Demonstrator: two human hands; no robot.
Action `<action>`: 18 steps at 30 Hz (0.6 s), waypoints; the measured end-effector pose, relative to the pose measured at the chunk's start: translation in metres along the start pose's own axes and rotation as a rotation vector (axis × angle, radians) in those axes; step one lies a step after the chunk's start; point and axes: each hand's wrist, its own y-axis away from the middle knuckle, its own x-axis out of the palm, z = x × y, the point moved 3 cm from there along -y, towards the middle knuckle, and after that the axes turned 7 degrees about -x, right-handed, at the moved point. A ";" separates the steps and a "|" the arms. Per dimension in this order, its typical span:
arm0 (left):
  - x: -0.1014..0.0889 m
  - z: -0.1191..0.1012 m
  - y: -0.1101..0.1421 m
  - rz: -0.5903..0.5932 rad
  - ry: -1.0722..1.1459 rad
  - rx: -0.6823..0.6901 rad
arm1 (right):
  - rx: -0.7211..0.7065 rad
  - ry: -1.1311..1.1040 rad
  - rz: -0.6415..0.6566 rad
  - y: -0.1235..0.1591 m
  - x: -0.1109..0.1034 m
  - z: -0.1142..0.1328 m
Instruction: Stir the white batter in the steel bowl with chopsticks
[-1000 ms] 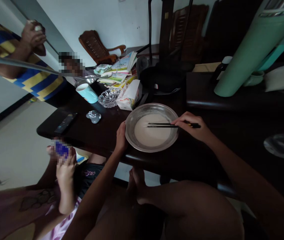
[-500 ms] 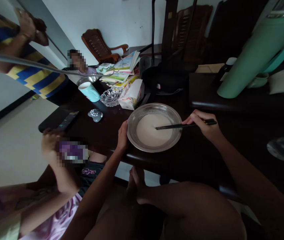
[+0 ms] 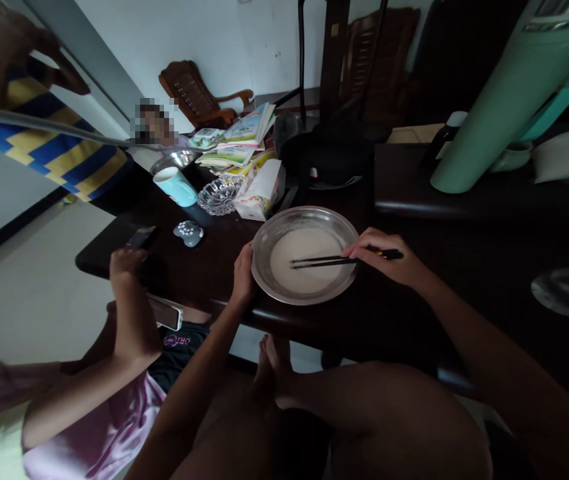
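A round metal bowl [image 3: 262,284] stands on the dark table near its front edge. Inside it is a pale, milky liquid [image 3: 309,280]. My left hand [image 3: 243,275] grips the bowl's left side, thumb near the rim. In my right hand [image 3: 383,257], at the bowl's right rim, is a pair of black chopsticks [image 3: 320,261]. Their tips reach into the liquid left of the middle, slightly apart from each other.
Behind the bowl are a tissue box [image 3: 260,193], a glass dish [image 3: 219,196], a light blue mug [image 3: 175,187] and stacked books [image 3: 244,137]. A tall green flask [image 3: 494,113] rises at right. A neighbour's arm [image 3: 131,320] and white phone [image 3: 167,313] are at left.
My right hand has moved left, carrying the chopstick tips further left in the liquid; the two sticks now show apart. The neighbour's hand at left has moved right and up.
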 end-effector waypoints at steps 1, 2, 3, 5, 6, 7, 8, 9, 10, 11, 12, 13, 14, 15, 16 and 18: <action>0.000 0.000 0.000 0.000 -0.008 -0.001 | -0.012 0.026 -0.015 0.000 0.000 -0.001; 0.000 -0.001 0.000 0.000 -0.006 -0.003 | -0.008 0.041 -0.051 0.000 -0.002 -0.002; 0.000 -0.001 0.000 -0.002 0.005 -0.006 | 0.010 0.040 -0.095 0.000 -0.004 -0.003; 0.000 0.000 0.000 -0.003 0.031 -0.014 | 0.058 -0.006 -0.150 0.001 -0.006 -0.004; 0.001 0.000 -0.001 -0.002 0.037 -0.016 | 0.071 -0.035 -0.143 0.001 -0.006 -0.004; 0.001 0.000 -0.001 -0.002 0.037 -0.016 | 0.069 -0.055 -0.115 0.001 -0.004 -0.003; 0.001 0.000 -0.001 -0.002 0.031 -0.014 | 0.054 -0.060 -0.074 0.001 -0.002 -0.001; 0.001 0.001 -0.001 -0.006 0.025 -0.013 | 0.033 -0.050 -0.040 0.000 0.000 0.000; 0.001 0.000 -0.001 -0.010 0.022 -0.013 | 0.014 -0.028 -0.022 0.000 0.001 0.001; 0.001 0.000 -0.001 -0.010 0.021 -0.013 | 0.001 -0.005 -0.025 0.000 0.001 0.001; 0.001 0.000 -0.001 -0.010 0.023 -0.013 | -0.001 0.011 -0.048 0.000 0.000 0.000; 0.001 -0.001 0.000 -0.008 0.025 -0.014 | 0.009 0.014 -0.085 0.000 -0.002 -0.001; 0.001 -0.002 0.000 -0.003 0.025 -0.013 | 0.026 0.002 -0.120 0.000 -0.004 -0.003; 0.001 -0.003 0.000 0.002 0.022 -0.012 | 0.042 -0.023 -0.140 0.000 -0.005 -0.004; 0.001 -0.004 0.001 0.006 0.016 -0.010 | 0.055 -0.055 -0.140 0.001 -0.006 -0.004; 0.000 -0.005 0.001 0.007 0.010 -0.005 | 0.058 -0.091 -0.085 0.001 -0.003 -0.004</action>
